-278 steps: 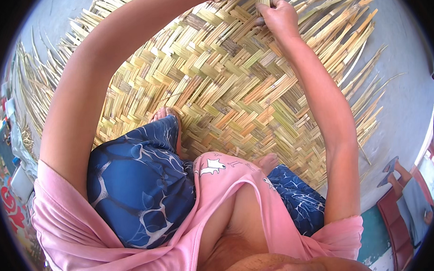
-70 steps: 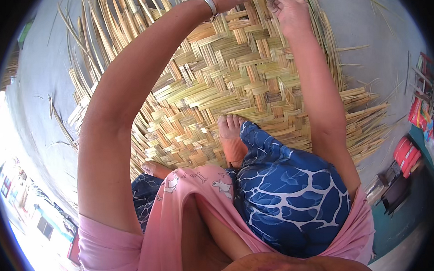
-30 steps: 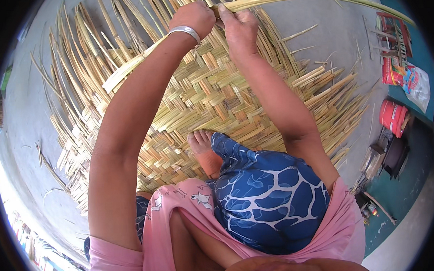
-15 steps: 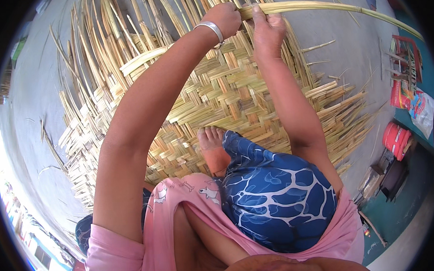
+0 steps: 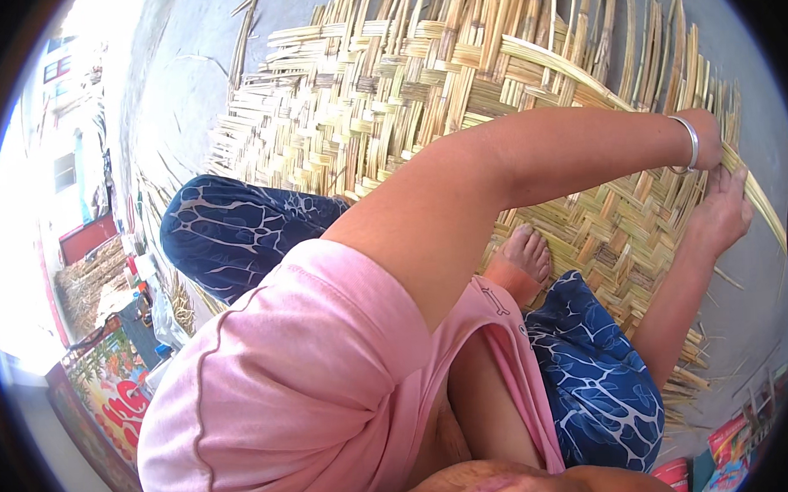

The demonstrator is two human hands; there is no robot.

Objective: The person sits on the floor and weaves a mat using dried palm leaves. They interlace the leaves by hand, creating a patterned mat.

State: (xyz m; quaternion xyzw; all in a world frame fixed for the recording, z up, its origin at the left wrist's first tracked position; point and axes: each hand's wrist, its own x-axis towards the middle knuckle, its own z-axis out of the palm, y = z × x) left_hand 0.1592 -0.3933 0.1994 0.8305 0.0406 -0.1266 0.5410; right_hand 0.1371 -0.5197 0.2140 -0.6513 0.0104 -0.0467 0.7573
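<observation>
While both hands met at the frame's right edge, left hand [image 5: 707,140] and right hand [image 5: 724,210] pinched one long strip [image 5: 579,73], slanting up-left over the woven mat [image 5: 380,90].

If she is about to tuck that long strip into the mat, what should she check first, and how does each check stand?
1. Strip held by left hand: ok.
2. Right hand at the mat edge by the strip: ok.
3. Foot resting on the mat: ok.
4. Strip unbroken along its length: cannot tell, the far end runs out of view.
5. Gap open for the strip: cannot tell, the hands hide it.
</observation>
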